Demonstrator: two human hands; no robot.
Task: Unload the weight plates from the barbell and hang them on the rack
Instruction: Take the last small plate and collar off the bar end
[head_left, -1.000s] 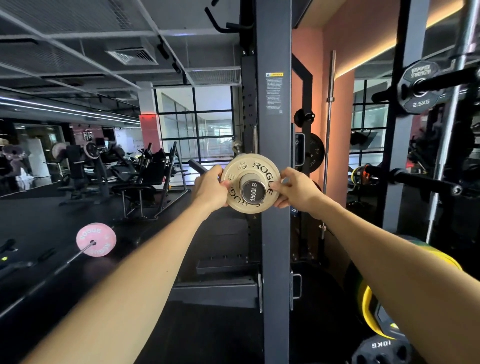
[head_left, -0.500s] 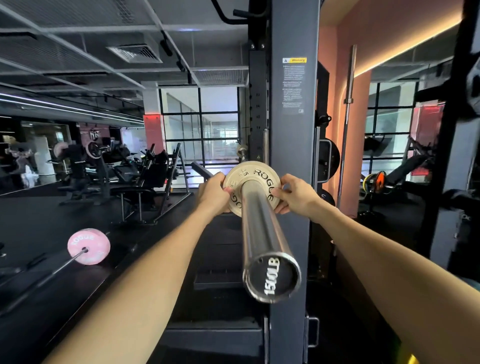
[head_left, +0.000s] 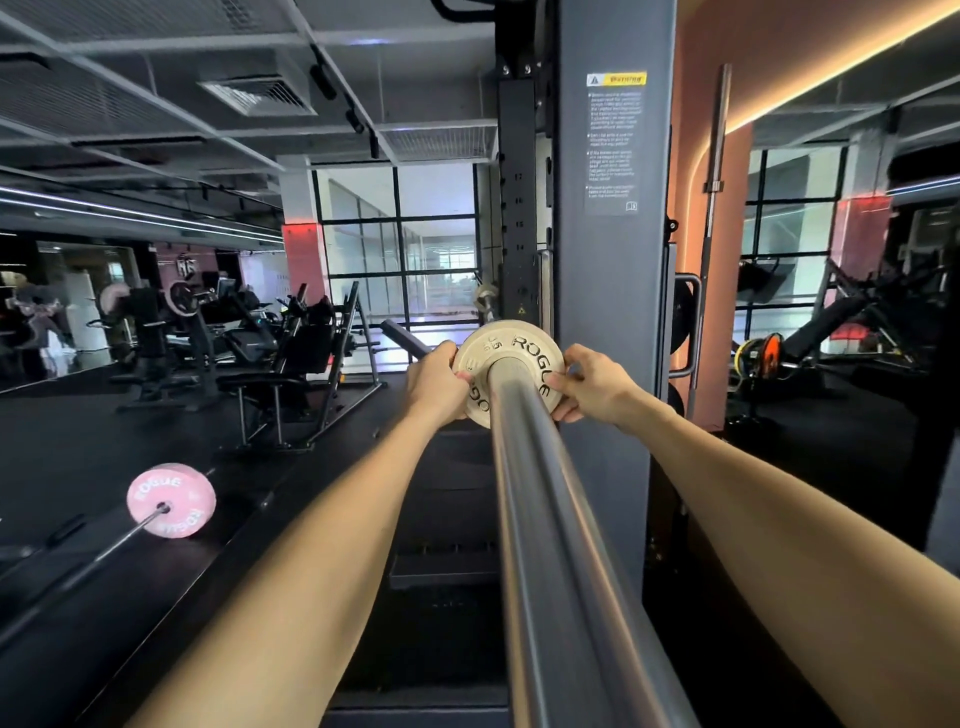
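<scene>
In the head view we look straight down the long polished steel barbell sleeve, which now fills the lower middle of the picture and runs away from us toward the dark grey steel rack upright. A second ago only the sleeve's end cap showed, close behind the plate; since then the sleeve has stretched out toward us, so either the plate sits far down it or we have stepped back along it.

The small round cream-coloured ROGUE weight plate is threaded on the sleeve at its far end, just in front of the upright. Our left hand grips the plate's left rim, its fingers curled over the edge. Our right hand grips the right rim the same way, thumb on the face and fingers wrapped behind. Both hands are clenched on the plate, as they were a second ago.

We judge that the plate is not yet off: the whole sleeve length lies between it and the free end, so the next move is a level, even pull toward us, keeping the plate square so it does not bind.

On the black gym floor to the left lies another barbell carrying a round pink ROGUE bumper plate, well apart from us. Beyond it stand black benches and machines before tall windows.
</scene>
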